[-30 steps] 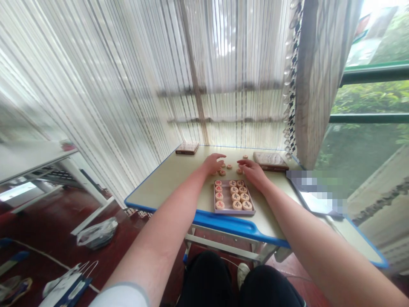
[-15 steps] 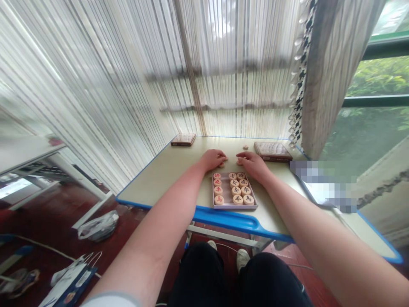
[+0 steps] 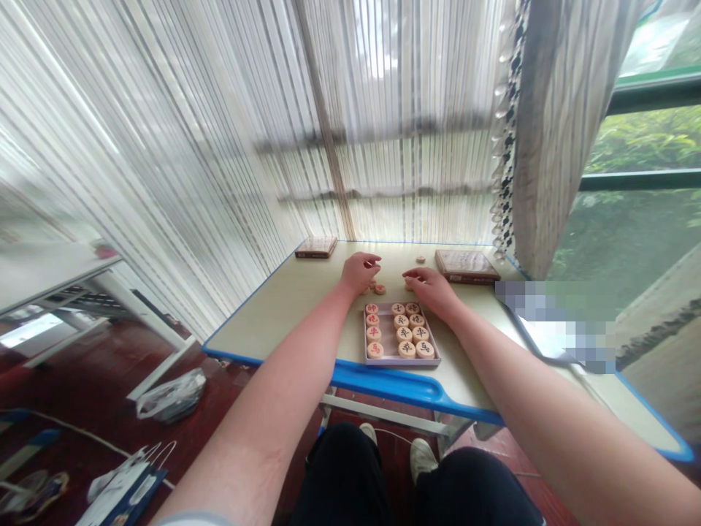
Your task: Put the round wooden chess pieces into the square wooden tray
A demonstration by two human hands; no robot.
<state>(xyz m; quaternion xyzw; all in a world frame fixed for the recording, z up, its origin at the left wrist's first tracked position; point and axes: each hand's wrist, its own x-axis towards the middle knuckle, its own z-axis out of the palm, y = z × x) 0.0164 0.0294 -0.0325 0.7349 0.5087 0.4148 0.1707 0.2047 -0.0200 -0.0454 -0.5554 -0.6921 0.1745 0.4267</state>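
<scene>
Just beyond the shallow box (image 3: 389, 358) of round wooden xiangqi pieces, my left hand (image 3: 361, 270) hovers with thumb and fingers apart. Below its fingers lie a few loose pieces, the clearest being a xiangqi piece (image 3: 380, 289) right behind the box. My right hand (image 3: 430, 285) rests at the box's far right, its fingers closed around a pale xiangqi piece (image 3: 408, 286) mostly hidden by them. Inside the box, red-marked pieces (image 3: 373, 334) form the left column. Black-marked pieces (image 3: 405, 334) fill two columns on the right, with a bare strip between.
A single piece (image 3: 420, 259) sits farther back on the table (image 3: 274, 307). One brown flat box (image 3: 316, 247) lies at the back left, and a larger brown box (image 3: 467, 266) is beside my right hand. Striped string curtains (image 3: 416, 161) hang behind the table.
My left hand has opened and moved slightly left, away from the piece at its fingertips. More loose pieces show beneath it. My right hand stays nearly in place.
</scene>
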